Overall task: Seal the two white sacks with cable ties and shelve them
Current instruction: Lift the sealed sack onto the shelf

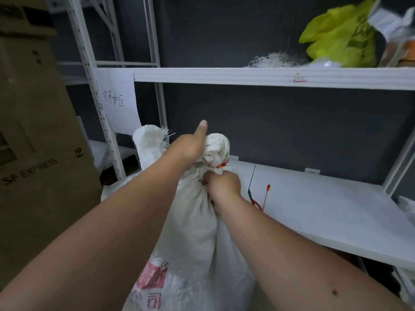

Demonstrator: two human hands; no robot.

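A white woven sack (193, 223) with red print stands in front of the white shelf (325, 212). Its neck is bunched and bound by a red cable tie (222, 165). My left hand (190, 149) grips the bunched top above the tie, thumb sticking up. Just below the tie, my right hand (222, 184) grips the neck. A second white sack (148, 142) stands behind to the left, its frayed mouth open. On the shelf to the right of my hands lie a loose red cable tie (266, 197) and a thin dark tie (252, 179).
A large brown cardboard box (38, 140) fills the left side. A paper sign (116, 102) hangs on the white rack post. The upper shelf (269, 77) carries a yellow-green bag (341, 37) and white frayed scraps. A dark wall is behind the shelves.
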